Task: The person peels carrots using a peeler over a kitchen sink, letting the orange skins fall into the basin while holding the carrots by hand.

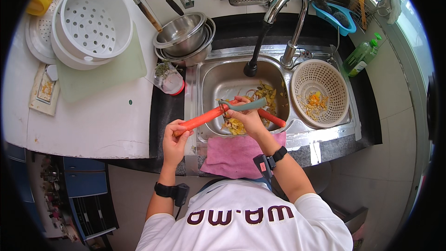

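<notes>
My left hand [176,139] grips the lower left end of a carrot [202,119] tilted over the steel sink [216,80]. In my right hand [245,113] is a vegetable peeler [249,105] with a grey-green handle, its blade end against the carrot's upper part. Some fingers of that hand are hidden behind the peeler. A second carrot [273,118] lies at the sink's front right, partly hidden by my right hand. Yellow and brown peelings [266,92] lie on the sink's bottom, with more near its front edge.
A perforated colander [343,103] with orange scraps stands right of the basin, below the chrome faucet [291,50]. Steel bowls [184,38] and a jar [169,80] stand at the left. A pink cloth [231,157] drapes the front edge. A green soap bottle [360,57] stands at right.
</notes>
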{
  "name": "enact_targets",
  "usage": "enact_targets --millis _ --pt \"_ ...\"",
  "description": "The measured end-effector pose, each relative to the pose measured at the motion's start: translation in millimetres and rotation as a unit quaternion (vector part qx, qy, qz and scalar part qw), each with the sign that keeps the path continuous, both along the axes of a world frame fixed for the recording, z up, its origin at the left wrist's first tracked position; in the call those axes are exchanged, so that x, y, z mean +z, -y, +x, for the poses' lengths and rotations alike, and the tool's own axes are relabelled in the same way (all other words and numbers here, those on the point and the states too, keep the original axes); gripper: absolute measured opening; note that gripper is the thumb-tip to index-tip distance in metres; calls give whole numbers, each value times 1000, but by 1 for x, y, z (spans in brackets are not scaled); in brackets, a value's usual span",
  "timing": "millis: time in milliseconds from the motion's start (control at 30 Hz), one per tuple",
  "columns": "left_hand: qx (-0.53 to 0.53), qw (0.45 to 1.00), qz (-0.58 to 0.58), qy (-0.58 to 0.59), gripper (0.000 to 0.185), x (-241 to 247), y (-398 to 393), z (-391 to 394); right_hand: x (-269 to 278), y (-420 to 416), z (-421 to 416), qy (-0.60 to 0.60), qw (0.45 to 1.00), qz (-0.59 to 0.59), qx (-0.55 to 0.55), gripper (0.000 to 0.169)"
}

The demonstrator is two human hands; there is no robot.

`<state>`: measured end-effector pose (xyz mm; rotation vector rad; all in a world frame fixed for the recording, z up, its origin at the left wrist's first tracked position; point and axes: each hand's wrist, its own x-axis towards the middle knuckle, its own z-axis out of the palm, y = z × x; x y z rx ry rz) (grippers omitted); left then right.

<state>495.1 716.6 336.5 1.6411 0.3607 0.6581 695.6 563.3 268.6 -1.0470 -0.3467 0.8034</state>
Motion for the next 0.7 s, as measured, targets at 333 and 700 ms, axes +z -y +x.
enact_targets --millis 333,700 --pt "8 998 -60 -2 18 -2 -15 -8 7 11 18 -134 988 72 -18 25" --pt "3 999 42 14 19 3 -14 -3 14 2 14 -85 995 26 -49 34"
